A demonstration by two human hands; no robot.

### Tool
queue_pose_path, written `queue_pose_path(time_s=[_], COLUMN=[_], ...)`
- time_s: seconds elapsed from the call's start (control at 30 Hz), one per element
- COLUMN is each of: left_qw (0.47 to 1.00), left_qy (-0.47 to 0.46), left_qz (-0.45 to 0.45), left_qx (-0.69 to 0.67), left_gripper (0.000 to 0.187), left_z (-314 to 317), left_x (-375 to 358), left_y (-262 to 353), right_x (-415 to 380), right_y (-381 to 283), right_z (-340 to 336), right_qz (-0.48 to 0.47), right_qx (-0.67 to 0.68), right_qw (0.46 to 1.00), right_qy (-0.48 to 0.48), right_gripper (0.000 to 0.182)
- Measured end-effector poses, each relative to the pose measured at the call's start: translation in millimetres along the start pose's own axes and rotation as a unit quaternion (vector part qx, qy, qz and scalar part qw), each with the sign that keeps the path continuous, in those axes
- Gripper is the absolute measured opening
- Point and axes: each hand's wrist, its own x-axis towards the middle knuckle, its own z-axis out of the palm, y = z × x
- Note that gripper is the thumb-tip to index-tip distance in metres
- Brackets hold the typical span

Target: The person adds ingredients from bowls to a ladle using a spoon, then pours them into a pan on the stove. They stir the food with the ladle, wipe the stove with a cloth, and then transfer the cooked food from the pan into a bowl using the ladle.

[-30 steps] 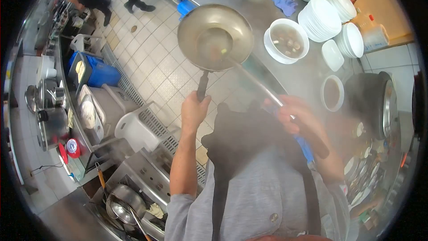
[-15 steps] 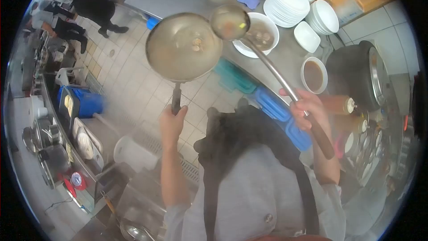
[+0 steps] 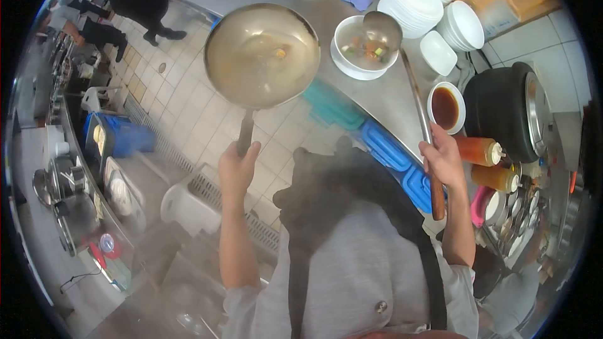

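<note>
My left hand (image 3: 237, 164) is closed round the dark handle of a metal frying pan (image 3: 239, 81). Inside the pan are some liquid and a few small bits of food. My right hand (image 3: 444, 154) grips a long ladle (image 3: 416, 91) by its shaft, just above the wooden end. The ladle's bowl is tipped over the far right rim of a white bowl (image 3: 352, 70). That white bowl holds broth with orange and green pieces and stands on the steel counter. The pan hangs in the air to the left of it.
Stacked white plates (image 3: 411, 1) and bowls stand at the counter's back. A bowl of brown sauce (image 3: 445, 108), a black soup kettle (image 3: 499, 110) and squeeze bottles (image 3: 480, 149) are on the right. Blue lids (image 3: 384, 145) lie below the counter edge. Two people stand far left.
The ladle's bowl has moved right, from beside the pan to over the white bowl, and tipped. Orange and green pieces now show in the bowl. My left hand still holds the pan.
</note>
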Motion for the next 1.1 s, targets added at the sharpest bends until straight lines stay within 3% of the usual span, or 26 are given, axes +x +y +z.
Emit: queue_pose_path(time_s=[0.1,0.23,0.4,0.63,0.7,1.0,1.1], left_qw=[1.000,0.999,0.999,1.000,1.000,0.999,0.998], left_qy=[0.004,0.026,0.012,0.008,0.006,0.009,0.019], left_qz=[0.007,0.036,0.002,-0.013,-0.021,-0.027,-0.023], left_qx=[-0.007,0.015,0.030,-0.006,-0.006,-0.036,-0.057], left_gripper=[0.043,0.044,0.043,0.042,0.042,0.041,0.042], left_z=[-2,-1,-11,-16,-18,-16,-7], left_x=[-3,-1,-7,-13,-13,-3,3], left_y=[2,-7,8,8,7,-2,-11], right_x=[-3,-7,2,27,26,37,32], right_y=[4,-8,-21,-28,-36,-30,-41], right_z=[2,7,28,61,70,62,71], right_qz=[-0.018,-0.023,-0.051,-0.084,-0.016,0.073,0.099], right_qx=[-0.011,-0.014,0.013,-0.051,-0.008,0.050,0.065], right_qw=[0.999,0.999,0.995,0.985,0.988,0.938,0.930], right_qy=[0.042,0.030,-0.088,-0.142,-0.151,-0.335,-0.349], right_gripper=[0.055,0.059,0.055,0.054,0.052,0.051,0.049])
